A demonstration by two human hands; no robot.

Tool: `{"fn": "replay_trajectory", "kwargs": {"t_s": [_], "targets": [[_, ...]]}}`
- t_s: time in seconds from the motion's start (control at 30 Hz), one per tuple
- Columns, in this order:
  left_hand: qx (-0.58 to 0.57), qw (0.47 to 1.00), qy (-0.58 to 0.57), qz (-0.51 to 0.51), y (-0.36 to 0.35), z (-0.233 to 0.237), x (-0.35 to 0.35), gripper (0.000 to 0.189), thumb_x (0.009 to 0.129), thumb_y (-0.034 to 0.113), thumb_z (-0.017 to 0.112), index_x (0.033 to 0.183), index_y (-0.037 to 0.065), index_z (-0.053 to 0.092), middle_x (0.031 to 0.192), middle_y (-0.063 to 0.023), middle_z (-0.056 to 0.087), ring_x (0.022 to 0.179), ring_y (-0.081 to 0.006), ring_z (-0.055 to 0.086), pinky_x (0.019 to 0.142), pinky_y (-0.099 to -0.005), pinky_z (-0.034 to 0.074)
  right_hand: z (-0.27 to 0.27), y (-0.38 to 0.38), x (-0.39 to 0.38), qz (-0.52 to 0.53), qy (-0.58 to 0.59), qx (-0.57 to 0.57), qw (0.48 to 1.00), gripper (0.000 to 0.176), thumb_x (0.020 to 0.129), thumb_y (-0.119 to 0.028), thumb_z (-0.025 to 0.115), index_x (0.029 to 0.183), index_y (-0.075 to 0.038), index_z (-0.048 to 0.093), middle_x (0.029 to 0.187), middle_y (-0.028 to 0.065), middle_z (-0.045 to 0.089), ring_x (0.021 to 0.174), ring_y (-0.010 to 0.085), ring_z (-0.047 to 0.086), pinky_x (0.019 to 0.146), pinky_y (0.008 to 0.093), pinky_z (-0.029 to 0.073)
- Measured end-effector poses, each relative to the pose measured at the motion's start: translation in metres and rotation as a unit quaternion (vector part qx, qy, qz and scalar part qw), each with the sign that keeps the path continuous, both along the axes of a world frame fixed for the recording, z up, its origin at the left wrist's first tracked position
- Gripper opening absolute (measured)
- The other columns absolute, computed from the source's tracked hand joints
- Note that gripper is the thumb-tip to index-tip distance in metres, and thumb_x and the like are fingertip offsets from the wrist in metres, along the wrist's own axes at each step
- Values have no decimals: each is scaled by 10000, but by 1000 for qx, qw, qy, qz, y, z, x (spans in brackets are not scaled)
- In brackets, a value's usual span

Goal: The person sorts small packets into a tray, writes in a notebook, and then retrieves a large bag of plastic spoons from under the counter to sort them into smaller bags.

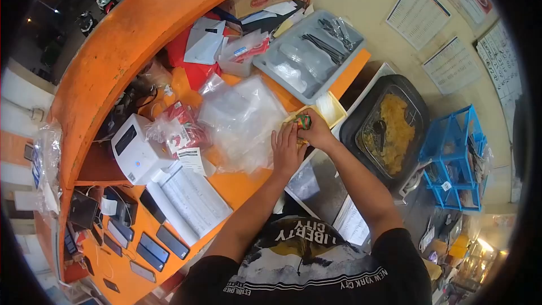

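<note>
My right hand (317, 131) is closed around a small green and orange thing (304, 121), whose kind I cannot make out. Close against it, my left hand (288, 149) has its fingers bent towards the same spot; what lies under them is hidden. Both hands are at the near edge of a yellow container (339, 112) with a white item (325, 105) in it. Clear plastic bags (243, 118) lie in a loose pile just left of my left hand.
Beyond stands a grey tray (271, 59) with black cutlery. A black pan (353, 130) of yellow food is on the right, near a blue rack (435, 169). Left are a white printer (132, 161), an open notebook (197, 209) and several phones (152, 251).
</note>
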State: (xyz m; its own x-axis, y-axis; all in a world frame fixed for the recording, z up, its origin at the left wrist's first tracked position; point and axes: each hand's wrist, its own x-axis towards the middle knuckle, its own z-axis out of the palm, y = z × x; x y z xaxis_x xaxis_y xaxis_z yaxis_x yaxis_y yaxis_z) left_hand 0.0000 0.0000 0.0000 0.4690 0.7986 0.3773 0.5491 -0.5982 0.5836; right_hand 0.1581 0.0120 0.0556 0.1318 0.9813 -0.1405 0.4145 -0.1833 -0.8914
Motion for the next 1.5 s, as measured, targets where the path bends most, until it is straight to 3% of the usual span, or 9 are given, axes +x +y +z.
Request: {"fn": "replay_trajectory", "kwargs": {"t_s": [0.07, 0.17, 0.47, 0.6, 0.7, 0.8, 1.1, 1.3, 1.5], "targets": [[-11, 999, -42, -18, 5, 2, 0, 838, 789, 215, 759, 1493, 25, 347, 1500, -199, 406, 1401, -414, 354, 1170, -604, 163, 14, -3, -7, -35, 19, 53, 998, 491, 764, -121, 732, 1215, -34, 558, 1064, 154, 658, 1004, 304, 649, 881, 376, 506], [54, 993, -108, -17, 5, 23, 8, 820, 774, 176, 751, 1471, 1, 355, 1423, -215, 456, 1308, -421, 426, 1134, -567, 248, 29, -8, -3, -39, 63, 59, 995, 477, 778, 16, 705, 1209, 2, 501, 1045, 63, 627, 973, 143, 607, 860, 287, 507], [-71, 989, -92, -93, -28, 102, -72, 829, 746, 143, 767, 1464, -11, 382, 1402, -258, 384, 1295, -421, 436, 1048, -461, 441, 102, -49, -60, 139, 144, -74, 977, 385, 861, -57, 682, 1211, -25, 523, 1053, 74, 635, 1001, 134, 616, 870, 286, 512], [-121, 970, -187, -96, -49, 92, -106, 689, 801, 19, 697, 1436, 21, 429, 1373, -249, 447, 1273, -400, 497, 1051, -420, 445, 99, -62, -74, 117, 466, -275, 833, 285, 955, -61, 591, 1231, -21, 530, 1111, 110, 649, 1004, 195, 673, 877, 325, 558], [-177, 943, -263, -105, -56, 73, -119, 600, 854, -39, 649, 1415, 35, 451, 1321, -213, 526, 1241, -350, 543, 1059, -395, 438, 94, -72, -77, 63, 552, -300, 776, 248, 973, -90, 607, 1204, -20, 550, 1091, 101, 663, 991, 204, 685, 858, 335, 581], [-346, 885, -304, -73, -62, 75, -123, 501, 929, 11, 625, 1402, 35, 462, 1302, -169, 575, 1226, -308, 562, 1063, -380, 429, 89, -79, -81, 19, 542, -270, 795, 214, 967, -106, 647, 1153, -29, 576, 1034, 79, 673, 969, 199, 690, 857, 360, 595], [-628, 552, -546, -49, -63, 99, -127, 419, 1019, 211, 557, 1394, 70, 434, 1315, -108, 570, 1207, -248, 565, 936, -420, 534, 85, -99, -88, -50, 400, -219, 889, 278, 893, -96, 752, 1116, -82, 586, 940, 43, 669, 748, 92, 625, 659, 226, 526], [-638, 576, -510, -16, -67, 104, -122, 367, 990, 149, 627, 1342, 121, 526, 1254, -74, 634, 1104, -225, 652, 875, -423, 582, 77, -113, -97, -15, 231, -14, 973, 320, 887, -81, 756, 1164, -32, 603, 962, 34, 681, 831, 89, 630, 729, 252, 523], [-671, 558, -488, -26, -70, 111, -133, 410, 946, 144, 694, 1325, 122, 539, 1220, -70, 654, 1043, -213, 671, 795, -404, 599, 80, -120, -88, 31, 203, -40, 978, 181, 873, -83, 774, 1010, -4, 687, 931, 18, 695, 850, 68, 616, 740, 245, 510]]}}
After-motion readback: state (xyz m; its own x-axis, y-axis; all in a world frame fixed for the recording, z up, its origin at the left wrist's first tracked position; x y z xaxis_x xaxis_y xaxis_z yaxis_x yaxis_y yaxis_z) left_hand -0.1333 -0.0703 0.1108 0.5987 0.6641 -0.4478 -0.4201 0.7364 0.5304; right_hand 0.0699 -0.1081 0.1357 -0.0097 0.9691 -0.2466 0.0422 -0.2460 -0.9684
